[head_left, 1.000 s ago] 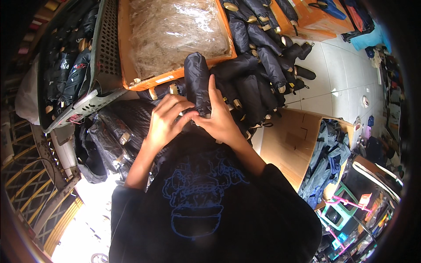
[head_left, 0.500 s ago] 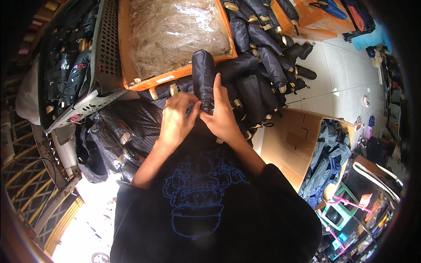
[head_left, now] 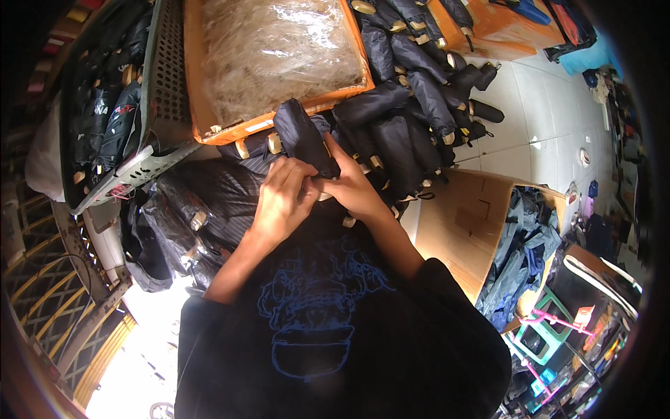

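Between my hands is a folded umbrella (head_left: 301, 136) in a black fabric sleeve, its far end leaning left toward the orange box's front edge. My left hand (head_left: 283, 192) has its fingers curled at the near end of the umbrella, with thumb and fingertips closed there. My right hand (head_left: 352, 187) grips the same end from the right, its index finger stretched along the side and its thumb touching the left fingers. A pale bit shows under the right thumb; the fingers cover most of that end. Several similar black umbrellas (head_left: 398, 143) with cream-coloured ends lie beyond and to the right.
An orange box (head_left: 279, 124) holding clear plastic wrap stands ahead. At left is a perforated grey crate (head_left: 171, 77) of umbrellas; below it, plastic-covered dark bundles (head_left: 202, 202). A cardboard box (head_left: 464, 223) with dark blue fabric (head_left: 516, 244) sits right, near a green stool (head_left: 548, 328).
The umbrella's far end has swung left and dropped lower, so it now tilts instead of standing nearly straight. The fingers of both hands have drawn closer around its near end.
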The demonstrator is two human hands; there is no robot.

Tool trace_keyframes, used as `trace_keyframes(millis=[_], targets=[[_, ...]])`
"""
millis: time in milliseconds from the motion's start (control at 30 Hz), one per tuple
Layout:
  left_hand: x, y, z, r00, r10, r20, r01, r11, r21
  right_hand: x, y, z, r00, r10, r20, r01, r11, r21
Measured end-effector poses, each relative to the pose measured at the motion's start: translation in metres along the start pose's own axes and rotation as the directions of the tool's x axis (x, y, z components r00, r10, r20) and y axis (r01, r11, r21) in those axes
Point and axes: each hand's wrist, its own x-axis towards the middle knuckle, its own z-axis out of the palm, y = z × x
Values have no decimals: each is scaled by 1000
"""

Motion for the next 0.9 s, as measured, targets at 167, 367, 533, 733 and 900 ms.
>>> trace_keyframes(millis=[167,367,533,733,900], targets=[[-2,3,2,985,-143,-91,131,983,-133,-2,-5,10,996,-88,-7,87,996,-11],[-1,-3,-5,996,40,-81,-44,998,-47,-4,-4,8,987,-150,-60,138,976,-167],[4,-13,-10,990,121,-74,-121,993,-2,1,-4,10,944,-320,-85,258,871,-419],[5,-12,-8,975,-222,-9,220,968,-125,3,3,10,903,-416,-104,286,765,-577],[-5,-19,-1,920,-393,4,381,891,-247,2,2,11,883,-462,-85,322,727,-606]])
